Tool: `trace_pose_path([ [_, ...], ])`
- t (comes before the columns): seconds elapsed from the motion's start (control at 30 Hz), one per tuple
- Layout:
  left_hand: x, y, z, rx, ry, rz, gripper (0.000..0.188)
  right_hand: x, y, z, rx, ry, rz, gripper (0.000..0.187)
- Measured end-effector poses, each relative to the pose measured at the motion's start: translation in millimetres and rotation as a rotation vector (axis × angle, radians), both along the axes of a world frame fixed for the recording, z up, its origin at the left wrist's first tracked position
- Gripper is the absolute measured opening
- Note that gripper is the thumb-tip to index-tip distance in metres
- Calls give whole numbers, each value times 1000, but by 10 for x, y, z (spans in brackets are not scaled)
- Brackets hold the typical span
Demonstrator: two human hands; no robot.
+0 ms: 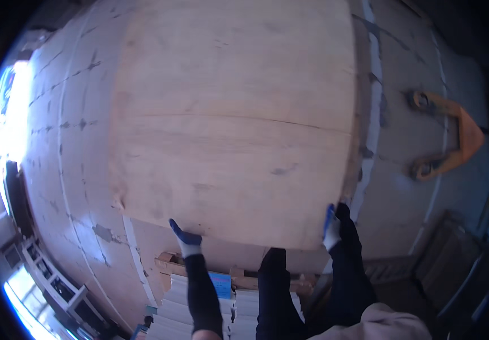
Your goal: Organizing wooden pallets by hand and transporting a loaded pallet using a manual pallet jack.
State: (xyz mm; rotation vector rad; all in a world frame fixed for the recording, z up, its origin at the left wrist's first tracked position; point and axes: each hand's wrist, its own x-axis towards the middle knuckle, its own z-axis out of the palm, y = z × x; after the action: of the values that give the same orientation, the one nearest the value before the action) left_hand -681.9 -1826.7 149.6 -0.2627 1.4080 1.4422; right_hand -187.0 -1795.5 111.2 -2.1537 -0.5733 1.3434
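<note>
The blue-and-white gloved left hand (pixel 186 236) is at the near edge of a large, pale, rectangular wooden panel (pixel 227 158), left of that edge's middle. Its fingers appear bent in around the edge with little opening; whatever part of them is beneath is hidden. The blue-and-white gloved right hand (pixel 331 228) is at the near right corner, its fingers seemingly closed along the side, though how deep the grip goes cannot be told. The panel spreads out ahead of the person, a thin dark crack running across its face. Whether something beneath bears its weight is not visible.

The step in hand looks to be handling the panel from its near end; the next move seems to call for an even hold from both hands and a level panel.

Nearer the person, below the panel, lie a stack of whitish flat sheets (pixel 175 306), a flat blue rectangular piece (pixel 220 285) and brown wooden boards (pixel 243 279). Farther out, the grey floor (pixel 394 127) carries white lines, and an orange forked pallet truck (pixel 471 136) stands well apart on the right.
</note>
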Motion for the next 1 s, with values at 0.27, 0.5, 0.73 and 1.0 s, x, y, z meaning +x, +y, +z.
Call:
trace_pose_path([
  [0.27, -270, -113, -249, -182, -95, -105, 68, -432, -9, -156, 64, -69, -92, 46],
  [0.5, -204, -839, 16, -232, -268, -365, 62, -258, 44, 392, 8, 49, -139, 44],
  [0.73, 1370, -1265, 933, -542, 12, -754, 46, 256, 240, 50, 15, -412, 316, 51],
  [1.0, 2780, -2193, 2101, -643, -112, -534, 41, 2111, 112, 461, -63, -142, 257, 38],
])
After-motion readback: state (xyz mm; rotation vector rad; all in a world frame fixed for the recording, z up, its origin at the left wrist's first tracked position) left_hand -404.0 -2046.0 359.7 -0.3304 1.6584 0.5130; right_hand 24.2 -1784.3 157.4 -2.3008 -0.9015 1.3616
